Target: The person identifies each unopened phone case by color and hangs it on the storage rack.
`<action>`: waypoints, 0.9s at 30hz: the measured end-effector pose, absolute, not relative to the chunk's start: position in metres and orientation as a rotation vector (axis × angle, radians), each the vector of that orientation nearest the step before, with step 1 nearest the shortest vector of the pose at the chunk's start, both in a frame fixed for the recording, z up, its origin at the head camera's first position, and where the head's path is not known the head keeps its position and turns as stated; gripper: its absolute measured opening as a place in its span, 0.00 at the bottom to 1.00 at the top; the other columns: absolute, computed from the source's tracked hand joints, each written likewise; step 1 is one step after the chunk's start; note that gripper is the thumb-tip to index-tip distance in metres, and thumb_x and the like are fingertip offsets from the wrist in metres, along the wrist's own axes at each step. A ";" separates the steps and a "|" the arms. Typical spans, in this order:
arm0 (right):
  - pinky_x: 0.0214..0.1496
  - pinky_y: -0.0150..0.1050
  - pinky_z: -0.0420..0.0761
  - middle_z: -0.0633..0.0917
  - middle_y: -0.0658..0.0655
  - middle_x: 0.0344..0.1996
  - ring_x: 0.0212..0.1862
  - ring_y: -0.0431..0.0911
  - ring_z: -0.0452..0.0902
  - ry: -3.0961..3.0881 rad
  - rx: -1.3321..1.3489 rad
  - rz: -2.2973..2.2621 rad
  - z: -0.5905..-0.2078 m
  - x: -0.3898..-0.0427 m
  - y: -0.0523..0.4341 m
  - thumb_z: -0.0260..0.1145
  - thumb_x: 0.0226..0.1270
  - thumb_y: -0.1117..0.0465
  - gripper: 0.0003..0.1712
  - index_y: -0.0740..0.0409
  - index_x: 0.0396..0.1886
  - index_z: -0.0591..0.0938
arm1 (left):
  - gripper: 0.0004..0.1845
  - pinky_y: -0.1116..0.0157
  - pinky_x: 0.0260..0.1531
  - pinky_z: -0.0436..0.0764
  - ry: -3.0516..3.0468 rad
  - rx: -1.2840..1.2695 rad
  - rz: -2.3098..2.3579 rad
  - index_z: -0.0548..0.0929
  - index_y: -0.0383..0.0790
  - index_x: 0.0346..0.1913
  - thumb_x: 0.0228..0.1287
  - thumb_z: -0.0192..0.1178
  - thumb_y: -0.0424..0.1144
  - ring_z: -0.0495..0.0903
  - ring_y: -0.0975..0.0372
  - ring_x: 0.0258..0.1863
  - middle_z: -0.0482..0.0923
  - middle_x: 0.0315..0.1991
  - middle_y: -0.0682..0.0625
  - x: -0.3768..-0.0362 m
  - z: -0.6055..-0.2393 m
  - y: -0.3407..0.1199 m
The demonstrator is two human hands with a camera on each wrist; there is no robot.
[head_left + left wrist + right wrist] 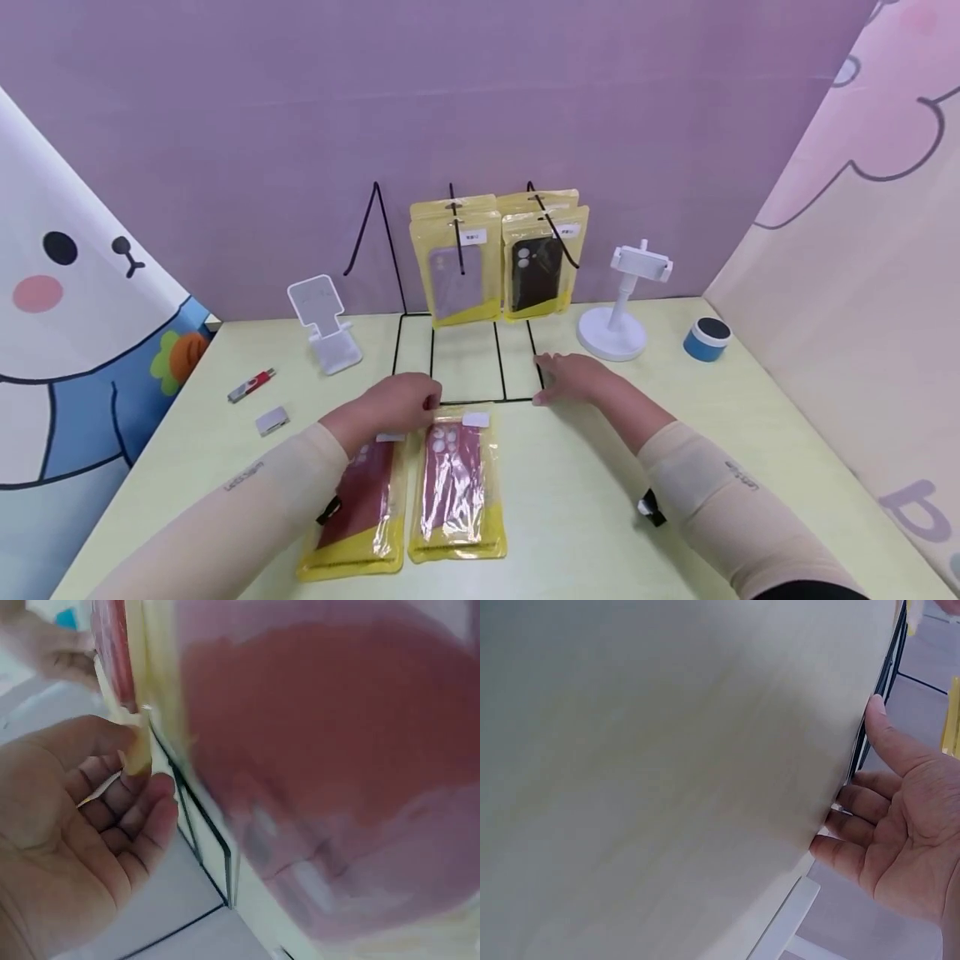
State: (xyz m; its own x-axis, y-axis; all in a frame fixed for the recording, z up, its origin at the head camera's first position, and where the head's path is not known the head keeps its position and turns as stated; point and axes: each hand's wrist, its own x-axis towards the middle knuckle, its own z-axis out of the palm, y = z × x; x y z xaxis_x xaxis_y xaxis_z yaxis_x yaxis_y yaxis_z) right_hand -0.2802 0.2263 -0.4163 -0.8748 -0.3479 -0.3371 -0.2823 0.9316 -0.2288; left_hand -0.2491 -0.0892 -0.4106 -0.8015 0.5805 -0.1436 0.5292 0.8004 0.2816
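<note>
Two yellow-edged pouches lie on the table. Each holds a reddish phone case, one in the right-hand pouch (pixel 453 479), the other in the left-hand pouch (pixel 358 508), partly covered by my left arm. My left hand (pixel 401 402) pinches the top edge of the right-hand pouch between thumb and forefinger, as the left wrist view shows. Behind them stands a black wire display rack (pixel 500 367) with hooks. At its right front corner my right hand (pixel 572 379) rests on the table, thumb and fingers spread at the base wire, holding nothing.
On the rack hang pouches with a lilac case (pixel 457 282) and a black case (pixel 536 273), others behind them; the left hook is bare. Around it stand a folding phone stand (pixel 324 325), a USB stick (pixel 251 386), a small grey block (pixel 272 421), a white phone holder (pixel 611 335) and a blue jar (pixel 707 339).
</note>
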 end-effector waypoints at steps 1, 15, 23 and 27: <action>0.73 0.58 0.62 0.62 0.67 0.74 0.73 0.64 0.58 2.713 -0.463 -0.235 -0.416 -0.280 0.226 0.66 0.62 0.38 0.50 0.56 0.77 0.59 | 0.10 0.64 0.30 0.71 2.751 0.845 0.412 0.74 0.50 0.26 0.65 0.60 0.37 0.69 0.63 0.26 0.71 0.24 0.57 -0.250 -0.408 -0.092; 0.70 0.57 0.67 0.67 0.68 0.71 0.69 0.64 0.65 2.748 -0.471 -0.228 -0.414 -0.277 0.223 0.68 0.61 0.38 0.51 0.60 0.75 0.62 | 0.17 0.56 0.46 0.85 2.229 0.511 1.640 0.78 0.43 0.51 0.63 0.68 0.43 0.82 0.54 0.41 0.80 0.39 0.44 -0.226 -0.365 -0.105; 0.68 0.57 0.70 0.68 0.67 0.70 0.68 0.64 0.67 2.750 -0.474 -0.208 -0.417 -0.278 0.224 0.68 0.60 0.37 0.51 0.59 0.75 0.62 | 0.17 0.58 0.49 0.83 2.043 0.476 1.819 0.80 0.38 0.51 0.62 0.68 0.38 0.80 0.60 0.39 0.80 0.37 0.50 -0.203 -0.351 -0.106; 0.69 0.57 0.69 0.69 0.67 0.70 0.68 0.63 0.67 2.745 -0.465 -0.217 -0.416 -0.278 0.223 0.68 0.60 0.37 0.51 0.59 0.75 0.62 | 0.11 0.62 0.43 0.83 2.130 0.516 1.858 0.79 0.39 0.43 0.63 0.67 0.41 0.78 0.60 0.36 0.80 0.35 0.51 -0.195 -0.345 -0.111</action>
